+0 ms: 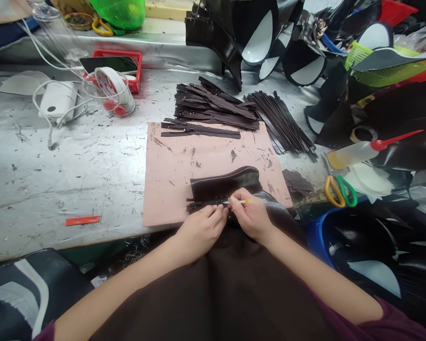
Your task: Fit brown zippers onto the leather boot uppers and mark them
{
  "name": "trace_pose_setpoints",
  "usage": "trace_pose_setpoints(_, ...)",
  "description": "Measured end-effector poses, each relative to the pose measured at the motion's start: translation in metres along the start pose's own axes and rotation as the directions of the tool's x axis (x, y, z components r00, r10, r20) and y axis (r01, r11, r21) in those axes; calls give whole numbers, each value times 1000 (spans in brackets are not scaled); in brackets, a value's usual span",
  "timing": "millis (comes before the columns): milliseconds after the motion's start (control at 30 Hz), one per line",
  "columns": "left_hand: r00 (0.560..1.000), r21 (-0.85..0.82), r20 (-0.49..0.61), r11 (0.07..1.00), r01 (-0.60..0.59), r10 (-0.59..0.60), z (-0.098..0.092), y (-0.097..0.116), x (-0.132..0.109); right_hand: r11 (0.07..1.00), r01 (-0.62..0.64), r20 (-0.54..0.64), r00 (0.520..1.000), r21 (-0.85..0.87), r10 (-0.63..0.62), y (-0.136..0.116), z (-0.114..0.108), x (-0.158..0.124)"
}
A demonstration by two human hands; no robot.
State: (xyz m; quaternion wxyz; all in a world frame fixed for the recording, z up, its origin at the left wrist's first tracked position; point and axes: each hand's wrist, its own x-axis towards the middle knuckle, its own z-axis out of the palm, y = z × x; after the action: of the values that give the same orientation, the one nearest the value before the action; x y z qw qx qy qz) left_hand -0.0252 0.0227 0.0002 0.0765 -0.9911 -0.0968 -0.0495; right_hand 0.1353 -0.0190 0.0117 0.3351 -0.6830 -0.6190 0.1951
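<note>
A black leather piece (pixel 225 183) lies at the front edge of the pink board (pixel 170 175), with a dark zipper strip (pixel 195 205) along its near side. My left hand (pixel 204 228) presses its fingertips together at the strip, on the leather. Just to its right, my right hand (pixel 250 215) is closed round a thin pen-like tool (pixel 247 201) with a yellow part. Its pale tip points left, close to my left fingertips. What my left fingertips pinch is too small to make out.
Zippers (pixel 213 106) and dark strips (pixel 284 121) lie behind the board. Scissors (pixel 335 191), a red-tipped bottle (pixel 355 154) and a blue bin (pixel 323 237) are at right. A red basket (pixel 139 71), tape roll (pixel 110 85) and orange-red object (pixel 82 220) are left.
</note>
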Motion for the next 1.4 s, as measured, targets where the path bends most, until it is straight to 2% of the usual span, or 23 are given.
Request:
trace_pose_setpoints(200, 999, 9, -43, 1000, -2, 2, 0, -1, 0, 1000, 3, 9, 1000, -14, -3, -1, 0, 0)
trace_pose_setpoints(400, 1000, 9, -17, 1000, -4, 5, 0, 0, 0, 1000, -13, 6, 1000, 2, 13, 0, 0, -1)
trace_pose_setpoints(800, 997, 29, -74, 1000, 8, -6, -1, 1, 1, 1000, -2, -26, 1000, 18, 3, 1, 2, -1)
trace_pose_setpoints(1400, 997, 24, -80, 1000, 20, -18, -1, 1, 1, 1000, -4, -22, 1000, 11, 4, 2, 3, 0)
